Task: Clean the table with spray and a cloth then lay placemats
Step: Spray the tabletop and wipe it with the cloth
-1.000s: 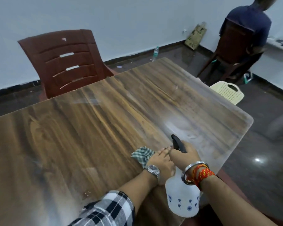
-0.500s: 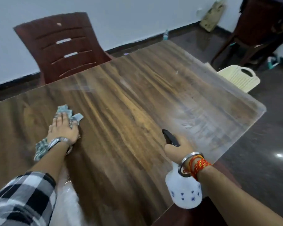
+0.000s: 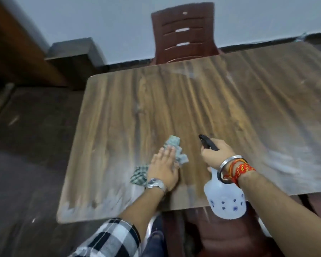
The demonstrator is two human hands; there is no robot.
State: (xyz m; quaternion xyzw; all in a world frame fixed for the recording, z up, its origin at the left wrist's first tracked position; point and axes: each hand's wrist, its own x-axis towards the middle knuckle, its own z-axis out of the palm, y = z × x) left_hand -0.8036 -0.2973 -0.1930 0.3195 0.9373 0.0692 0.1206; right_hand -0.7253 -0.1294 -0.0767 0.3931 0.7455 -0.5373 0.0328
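The bench point(image 3: 193, 101) shows wet streaks near and right. The spray bottle point(image 3: 226, 199) hangs over its near edge, gripped by the right hand point(image 3: 217, 154). The cloth point(image 3: 174, 145) has swept back toward centre under the flat left hand point(image 3: 163, 169), so wiping likely continues.

red-brown chair point(image 3: 184, 34) beyond the far edge, against the wall point(image 3: 100, 19).

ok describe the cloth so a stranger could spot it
Find the wooden table, then the left hand pressed flat near its near edge. The cloth is the crumpled green-checked rag under that hand, unlike the white spray bottle beside it.
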